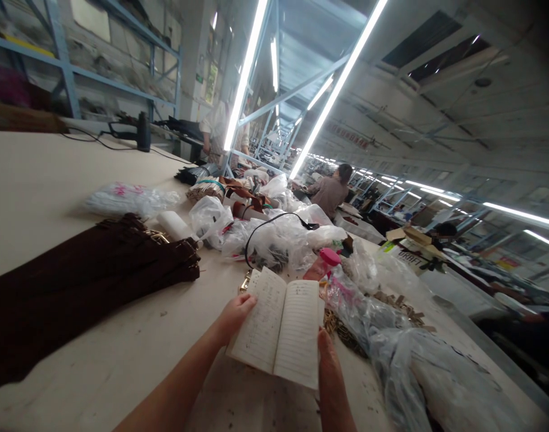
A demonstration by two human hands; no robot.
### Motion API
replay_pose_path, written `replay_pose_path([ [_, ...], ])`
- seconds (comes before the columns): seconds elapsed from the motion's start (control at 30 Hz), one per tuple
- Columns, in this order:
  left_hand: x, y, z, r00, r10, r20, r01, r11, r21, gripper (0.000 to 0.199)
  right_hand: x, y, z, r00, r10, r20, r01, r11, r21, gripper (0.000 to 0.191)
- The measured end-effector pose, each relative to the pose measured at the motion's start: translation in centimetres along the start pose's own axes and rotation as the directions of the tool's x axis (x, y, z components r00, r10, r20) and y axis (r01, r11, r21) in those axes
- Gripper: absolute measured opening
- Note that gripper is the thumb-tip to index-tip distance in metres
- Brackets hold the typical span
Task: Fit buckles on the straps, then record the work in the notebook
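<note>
Open notebook [281, 327]: held above the table [166, 336], tilted, with handwriting on the left page. Left hand [240, 309]: closed on the notebook's left edge, thumb on top. Right hand [329, 355]: gripping its right edge; fingers behind cannot be seen. Risk: only the margins are held, so a loosened thumb could let pages turn and the place be lost.

Right of the notebook, close by: loose metal pieces [346, 338] and a clear plastic bag [404, 348]. A wrist sweeping outward could scatter the pieces or drag the bag.

Just beyond the notebook: jar with pink lid [330, 257]. A forward push could tip it. Black strap [274, 218], farther beyond, lies looped over plastic bags [281, 240]; pulling it could shift them.

Left of the notebook: dark bundle [121, 270], which an elbow could disturb.

Far beyond the notebook: a seated person [332, 193], well apart; no hazard noted.
</note>
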State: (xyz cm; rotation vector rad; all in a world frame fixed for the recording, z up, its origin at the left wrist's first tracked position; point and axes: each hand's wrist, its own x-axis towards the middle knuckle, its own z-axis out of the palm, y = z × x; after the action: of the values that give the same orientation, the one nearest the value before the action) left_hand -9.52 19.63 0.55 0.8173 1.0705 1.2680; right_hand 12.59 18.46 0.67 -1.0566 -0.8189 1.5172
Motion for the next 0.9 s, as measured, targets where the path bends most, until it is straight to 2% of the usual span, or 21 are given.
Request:
replay_pose_path([
  [0.13,-0.1,0.1,-0.1,1.0,0.004,-0.003,-0.004,1.0,-0.001,0.036,-0.2,-0.1,0.2,1.0,0.013,0.016,-0.013,1.0,0.012,0.05],
  [0.3,0.0,-0.1,-0.1,1.0,0.0,0.001,0.0,1.0,-0.016,0.04,-0.2,-0.2,0.2,0.999,0.031,-0.029,-0.03,0.999,0.023,0.047],
  [0.5,-0.1,0.3,0.1,0.999,-0.018,0.043,0.021,0.998,-0.053,0.051,0.3,0.2,-0.2,0.999,0.012,-0.042,-0.011,1.0,0.025,0.049],
  [0.7,-0.5,0.9,0.3,0.996,-0.035,0.078,0.041,0.996,-0.078,0.061,0.8,0.3,-0.5,1.0,-0.009,-0.008,0.009,0.998,0.07,0.043],
  [0.9,-0.5,1.0,0.5,0.996,-0.033,0.08,0.039,0.996,-0.078,0.063,0.3,-0.2,-0.3,0.999,-0.017,-0.03,0.019,0.998,0.054,0.044],
])
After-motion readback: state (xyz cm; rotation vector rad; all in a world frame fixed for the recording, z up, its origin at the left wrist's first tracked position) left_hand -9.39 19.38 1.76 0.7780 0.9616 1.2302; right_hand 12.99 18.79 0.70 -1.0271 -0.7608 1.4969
